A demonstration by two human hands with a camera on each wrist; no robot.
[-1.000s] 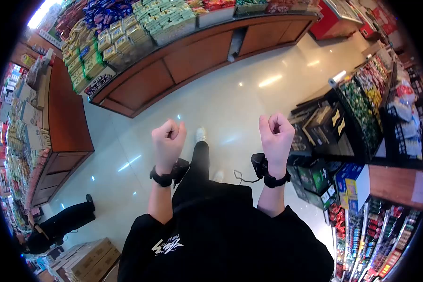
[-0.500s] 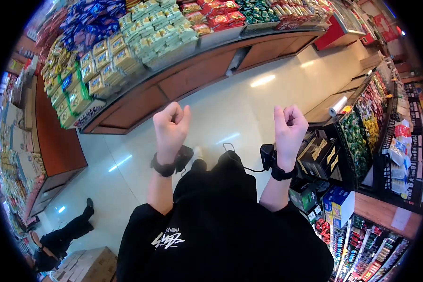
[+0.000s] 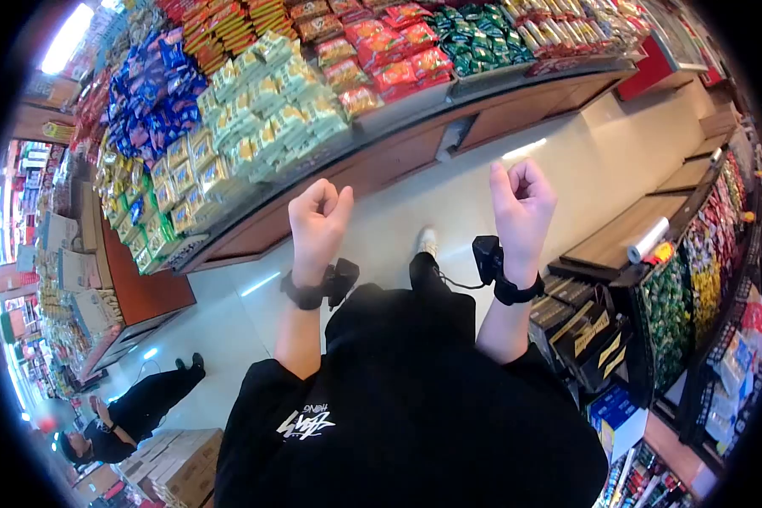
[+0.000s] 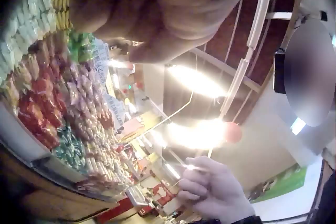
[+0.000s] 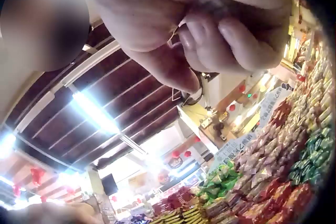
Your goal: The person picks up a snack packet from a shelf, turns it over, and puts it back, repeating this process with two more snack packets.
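Held up in front of the black-shirted torso, my left hand [image 3: 320,224] is curled into a fist with nothing in it. My right hand [image 3: 523,216] is raised level with it, its fingers curled in the same way round an empty hollow. A wide gap of floor and counter front lies between the two. Beyond the left hand are the pale green snack packets [image 3: 271,110] on the counter. In the right wrist view the curled fingers [image 5: 212,45] show bare at the top. Each wrist wears a black strap with a small camera.
A wooden counter [image 3: 381,175] piled with packaged snacks curves across the front. At right stands a black rack [image 3: 643,339] of bagged goods, beside dark boxes [image 3: 588,334]. Another person [image 3: 135,415] stands at lower left near stacked cartons [image 3: 173,466]. One shoe [image 3: 426,241] shows on the glossy floor.
The snack counter has come closer and fills more of the head view, as the wearer moves forward. Both hands stay raised and curled, having shifted slightly right and up in the view.
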